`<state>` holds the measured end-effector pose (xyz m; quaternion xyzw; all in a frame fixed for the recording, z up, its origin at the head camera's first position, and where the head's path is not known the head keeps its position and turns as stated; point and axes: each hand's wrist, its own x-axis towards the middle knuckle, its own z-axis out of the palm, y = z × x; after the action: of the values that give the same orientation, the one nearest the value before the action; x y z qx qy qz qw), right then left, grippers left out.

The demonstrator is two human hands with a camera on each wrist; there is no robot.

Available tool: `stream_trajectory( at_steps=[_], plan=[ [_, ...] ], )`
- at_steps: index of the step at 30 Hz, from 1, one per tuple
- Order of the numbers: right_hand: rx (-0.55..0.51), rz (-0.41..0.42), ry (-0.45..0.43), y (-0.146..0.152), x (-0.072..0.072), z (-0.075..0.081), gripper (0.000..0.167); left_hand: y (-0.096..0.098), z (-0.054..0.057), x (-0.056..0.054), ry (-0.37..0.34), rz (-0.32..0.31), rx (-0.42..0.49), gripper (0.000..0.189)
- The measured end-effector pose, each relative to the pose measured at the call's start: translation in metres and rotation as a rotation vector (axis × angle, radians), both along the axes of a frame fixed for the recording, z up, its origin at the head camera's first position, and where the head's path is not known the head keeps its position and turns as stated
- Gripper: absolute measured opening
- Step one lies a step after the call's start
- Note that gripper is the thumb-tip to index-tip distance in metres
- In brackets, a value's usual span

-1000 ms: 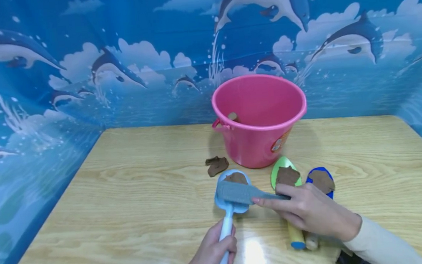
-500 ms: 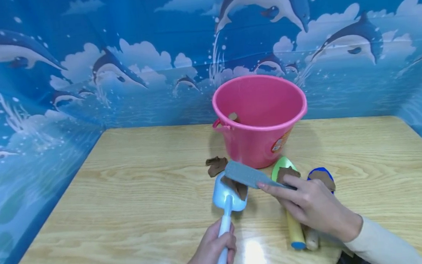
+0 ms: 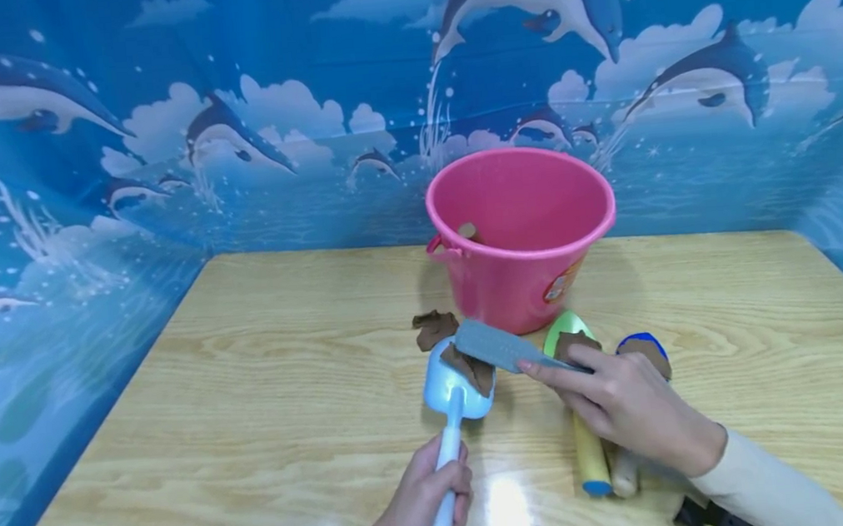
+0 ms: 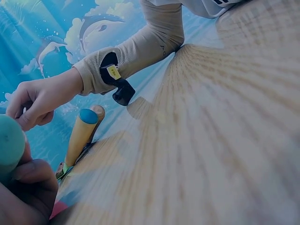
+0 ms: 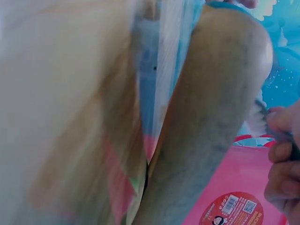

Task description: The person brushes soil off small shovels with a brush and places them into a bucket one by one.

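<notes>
In the head view my left hand (image 3: 422, 503) grips the handle of a light blue toy shovel (image 3: 441, 385). Brown clay-like material (image 3: 468, 369) lies in its scoop, toward the right side. My right hand (image 3: 633, 411) pinches the handle of a grey-blue brush (image 3: 496, 345), whose head overlaps the scoop's upper right rim. White bristles (image 5: 255, 120) show on the brush in the right wrist view. Beneath the right hand lie a green shovel (image 3: 564, 322) and a dark blue shovel (image 3: 640, 337), both bearing brown material and partly hidden.
A pink bucket (image 3: 499, 290) stands behind the shovels, with a small round-ended brown thing (image 3: 467, 232) inside. Brown pieces (image 3: 437, 331) lie at its left on the wooden table (image 3: 269, 410). A dolphin-print backdrop (image 3: 309, 181) surrounds the table.
The brush has moved from across the scoop up and right to its rim. The shovel has tilted, and its brown material now sits toward the right. Over the last half second, little differs.
</notes>
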<state>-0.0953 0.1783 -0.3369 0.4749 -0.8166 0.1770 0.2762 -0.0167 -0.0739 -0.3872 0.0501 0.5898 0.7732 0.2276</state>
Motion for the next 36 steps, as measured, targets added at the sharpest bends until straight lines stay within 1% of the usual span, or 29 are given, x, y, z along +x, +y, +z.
stream_trajectory(
  at_steps=[3, 5, 6, 7, 9, 12, 14, 15, 17, 19, 21, 23, 29, 32, 34, 36],
  plan=[
    [-0.002, 0.068, -0.007, -0.0013, 0.0, -0.0013, 0.037, 0.0001, 0.0, 0.0001, -0.005, 0.0, 0.002, 0.012],
    [0.02, 0.089, -0.023, -0.002, 0.0013, -0.0017, 0.037, 0.0001, 0.0001, 0.0002, -0.011, 0.002, 0.002, 0.011],
    [0.032, 0.087, -0.034, -0.0021, 0.0019, -0.0018, 0.038, 0.0001, 0.0001, 0.0003, -0.012, 0.003, 0.002, 0.011],
    [0.041, 0.08, -0.043, -0.002, 0.0022, -0.0016, 0.038, 0.0001, 0.0002, 0.0003, -0.015, 0.005, 0.003, 0.011],
    [0.061, 0.039, -0.057, -0.0012, 0.0027, -0.001, 0.039, 0.0003, 0.0001, 0.0004, -0.015, 0.009, 0.003, 0.011],
    [0.047, -0.037, -0.017, 0.0003, 0.0004, 0.0009, 0.04, 0.0005, -0.0002, 0.0006, -0.007, 0.011, -0.006, 0.011],
    [0.01, -0.04, -0.001, 0.0001, -0.0008, 0.0016, 0.039, 0.0007, -0.0005, 0.0009, -0.001, 0.011, -0.012, 0.012],
    [-0.013, -0.019, 0.009, -0.0006, -0.0013, 0.0015, 0.038, 0.0007, -0.0006, 0.0011, 0.003, 0.01, -0.015, 0.012],
    [-0.036, 0.053, -0.012, -0.0018, -0.0003, 0.0011, 0.036, 0.0009, -0.0007, 0.0014, 0.008, 0.01, -0.019, 0.012],
    [-0.024, 0.133, -0.042, -0.0037, 0.0016, -0.0006, 0.035, 0.0009, -0.0007, 0.0016, 0.009, 0.011, -0.018, 0.012],
    [0.007, 0.167, -0.049, -0.0046, 0.0032, -0.0027, 0.036, 0.0008, -0.0004, 0.0017, 0.009, 0.012, -0.019, 0.012],
    [0.035, 0.155, -0.041, -0.0044, 0.0038, -0.0043, 0.038, 0.0008, -0.0003, 0.0016, 0.008, 0.01, -0.02, 0.012],
    [0.075, 0.057, 0.012, -0.0018, 0.0031, -0.0048, 0.041, 0.001, 0.0, 0.0012, -0.005, 0.014, -0.019, 0.012],
    [0.071, -0.001, 0.053, 0.0007, 0.001, -0.0014, 0.042, 0.0009, 0.0001, 0.0012, -0.017, 0.021, -0.011, 0.012],
    [0.061, -0.032, 0.063, 0.0023, -0.0001, 0.0013, 0.042, 0.0006, 0.0002, 0.0014, -0.023, 0.021, -0.008, 0.012],
    [0.049, -0.043, 0.072, 0.0031, -0.0008, 0.0037, 0.041, 0.0, 0.0004, 0.0017, -0.027, 0.016, -0.008, 0.012]
  ],
)
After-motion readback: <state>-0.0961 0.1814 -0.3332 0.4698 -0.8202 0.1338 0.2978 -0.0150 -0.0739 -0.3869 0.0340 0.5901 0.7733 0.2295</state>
